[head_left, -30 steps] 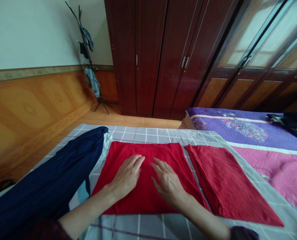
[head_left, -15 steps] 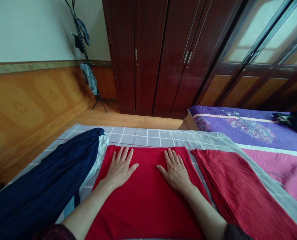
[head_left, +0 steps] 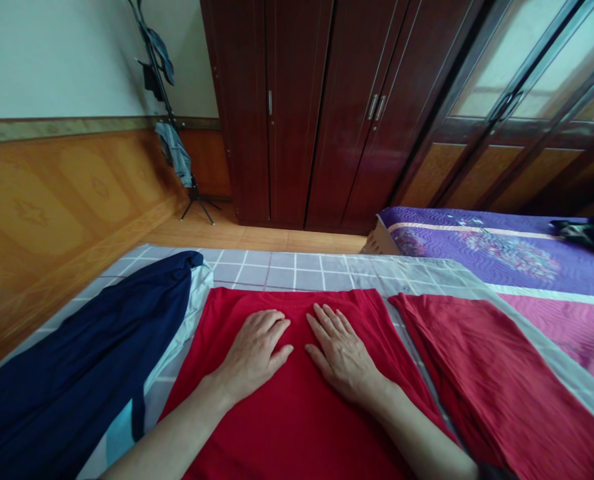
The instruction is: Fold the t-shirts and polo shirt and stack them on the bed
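A bright red garment (head_left: 287, 427) lies spread out before me on a checked grey bedsheet (head_left: 281, 267); its near end runs out of view. On its left half rests my left hand (head_left: 257, 350), palm down, fingers slightly bent and thumb apart. My right hand (head_left: 344, 357) lies on the right half, fingers stretched out toward the far hem. Neither hand grips the cloth. Left of the garment is a dark navy piece of clothing (head_left: 87, 347) with pale blue and white parts. To the right lies another red garment (head_left: 507, 373), folded long and somewhat creased.
Beyond the bed stand a dark red wardrobe (head_left: 297, 120) and a coat stand (head_left: 169, 100) with hats and cloth on it. A purple floral mattress (head_left: 477, 247) adjoins at the right, with a dark item (head_left: 591, 237) on it. A wood-panelled wall (head_left: 67, 200) runs along the left.
Both hands have moved inward, closer to each other on the red garment. The left hand's fingers have drawn nearer together and bent a little. The view has shifted slightly.
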Tool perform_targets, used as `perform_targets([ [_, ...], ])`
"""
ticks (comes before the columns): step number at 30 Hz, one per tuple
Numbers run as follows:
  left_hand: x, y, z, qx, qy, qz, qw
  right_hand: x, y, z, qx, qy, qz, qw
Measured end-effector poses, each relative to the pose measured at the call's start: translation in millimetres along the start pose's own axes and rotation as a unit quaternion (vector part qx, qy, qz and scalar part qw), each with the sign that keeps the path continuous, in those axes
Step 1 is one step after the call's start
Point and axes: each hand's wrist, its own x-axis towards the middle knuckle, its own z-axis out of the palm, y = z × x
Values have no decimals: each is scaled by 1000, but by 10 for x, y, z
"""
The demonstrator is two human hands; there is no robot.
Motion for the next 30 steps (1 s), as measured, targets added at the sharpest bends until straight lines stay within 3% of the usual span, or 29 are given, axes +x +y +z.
perform_targets([
  [9, -12, 7, 35, 52, -41, -34, 997, 31, -64, -33, -10, 1, 68, 998],
  [14, -36, -26, 70, 67, -49, -32, 996, -5, -128, -56, 10, -39, -31, 999],
  [23, -19, -3, 41, 75, -88, -48, 992, 15, -65, -29, -1, -28, 12, 1000],
  [30, -41, -29, 63, 70, -80, -22, 994, -6, -125, -33, 7, -36, -39, 999],
])
